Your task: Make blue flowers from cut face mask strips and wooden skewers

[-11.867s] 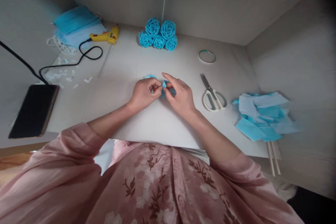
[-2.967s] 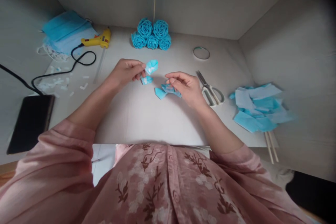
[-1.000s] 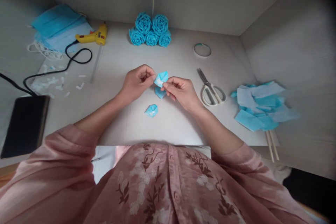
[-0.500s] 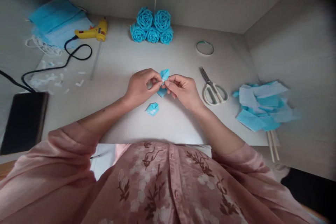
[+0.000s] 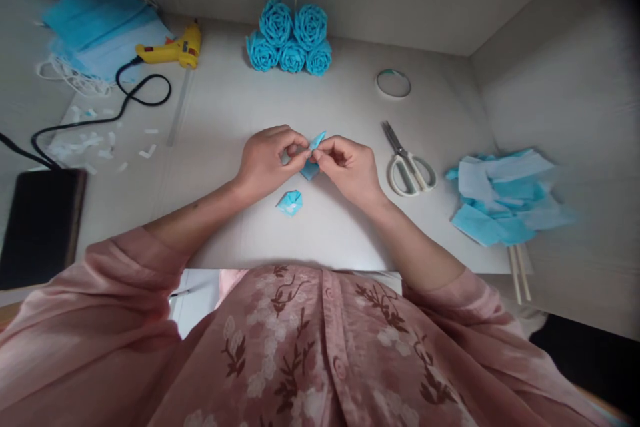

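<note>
Between my two hands is a small folded piece of blue mask fabric (image 5: 317, 141), pinched from both sides. My left hand (image 5: 273, 159) is closed, its thumb and forefinger on the fabric's left edge. From the right, my right hand (image 5: 349, 165) grips the same piece with closed fingertips. Part of the fabric is hidden by the fingers, and a blue portion shows below them. On the table just below the hands lies another small folded blue petal (image 5: 291, 202). White-handled scissors (image 5: 407, 163) lie to the right of my right hand.
Blue fabric roses (image 5: 293, 40) are stacked at the back. A yellow glue gun (image 5: 173, 50) with a black cord sits at left by blue masks (image 5: 100, 20). A tape ring (image 5: 393, 83) lies back right. Cut fabric strips (image 5: 500, 197) and sticks (image 5: 519, 273) are at right, a phone (image 5: 43, 227) at left.
The blue piece between my fingers has turned or been folded narrower, its top now a slim point leaning right. Both hands stay pinched on it. The view has shifted slightly.
</note>
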A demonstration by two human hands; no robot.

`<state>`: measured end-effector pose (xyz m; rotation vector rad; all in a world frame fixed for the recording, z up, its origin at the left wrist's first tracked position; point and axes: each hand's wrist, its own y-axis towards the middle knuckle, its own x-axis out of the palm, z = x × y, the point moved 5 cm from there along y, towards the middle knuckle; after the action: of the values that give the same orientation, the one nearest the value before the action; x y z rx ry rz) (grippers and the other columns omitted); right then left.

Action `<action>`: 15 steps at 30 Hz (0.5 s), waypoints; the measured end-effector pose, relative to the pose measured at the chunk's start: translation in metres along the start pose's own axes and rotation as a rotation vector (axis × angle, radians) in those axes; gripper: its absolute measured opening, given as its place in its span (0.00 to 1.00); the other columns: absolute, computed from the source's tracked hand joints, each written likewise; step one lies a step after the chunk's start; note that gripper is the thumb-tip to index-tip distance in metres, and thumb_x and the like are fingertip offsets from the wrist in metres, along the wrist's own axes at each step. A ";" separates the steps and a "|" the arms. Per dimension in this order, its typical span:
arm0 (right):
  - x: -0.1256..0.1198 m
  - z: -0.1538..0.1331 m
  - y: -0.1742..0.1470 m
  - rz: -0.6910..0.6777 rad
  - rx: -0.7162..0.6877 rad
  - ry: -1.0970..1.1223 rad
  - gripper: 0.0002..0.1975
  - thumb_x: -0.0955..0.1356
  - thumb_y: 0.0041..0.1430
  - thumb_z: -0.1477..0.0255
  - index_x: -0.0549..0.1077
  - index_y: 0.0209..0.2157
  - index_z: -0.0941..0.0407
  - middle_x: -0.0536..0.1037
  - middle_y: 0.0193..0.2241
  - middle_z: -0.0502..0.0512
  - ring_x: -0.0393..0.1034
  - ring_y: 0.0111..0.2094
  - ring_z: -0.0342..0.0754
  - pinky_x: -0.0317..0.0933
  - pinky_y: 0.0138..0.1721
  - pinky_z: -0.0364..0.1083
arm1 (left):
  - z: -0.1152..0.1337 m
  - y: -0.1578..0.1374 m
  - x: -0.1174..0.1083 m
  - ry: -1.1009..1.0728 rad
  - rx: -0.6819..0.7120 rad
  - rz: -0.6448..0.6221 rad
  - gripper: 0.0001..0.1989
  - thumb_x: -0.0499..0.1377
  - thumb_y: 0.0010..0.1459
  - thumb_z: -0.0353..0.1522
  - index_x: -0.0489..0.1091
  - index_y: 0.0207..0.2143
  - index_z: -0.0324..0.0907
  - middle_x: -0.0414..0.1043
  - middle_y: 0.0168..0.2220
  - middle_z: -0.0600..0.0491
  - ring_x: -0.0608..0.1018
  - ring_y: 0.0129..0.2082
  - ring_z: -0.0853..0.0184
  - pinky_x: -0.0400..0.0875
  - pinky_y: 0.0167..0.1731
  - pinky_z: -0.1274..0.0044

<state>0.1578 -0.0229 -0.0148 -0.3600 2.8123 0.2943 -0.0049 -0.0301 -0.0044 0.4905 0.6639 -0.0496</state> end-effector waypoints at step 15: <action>0.002 -0.006 -0.002 0.003 -0.072 -0.093 0.05 0.68 0.56 0.72 0.73 0.27 0.55 0.76 0.25 0.48 0.65 0.26 0.42 0.59 0.31 0.43 | 0.005 -0.002 0.002 0.003 0.029 -0.018 0.04 0.57 0.53 0.29 0.68 0.26 0.43 0.69 0.24 0.56 0.69 0.25 0.69 0.63 0.31 0.74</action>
<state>0.1554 -0.0266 -0.0099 -0.3491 2.7168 0.4032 -0.0004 -0.0345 -0.0030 0.5122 0.6709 -0.0753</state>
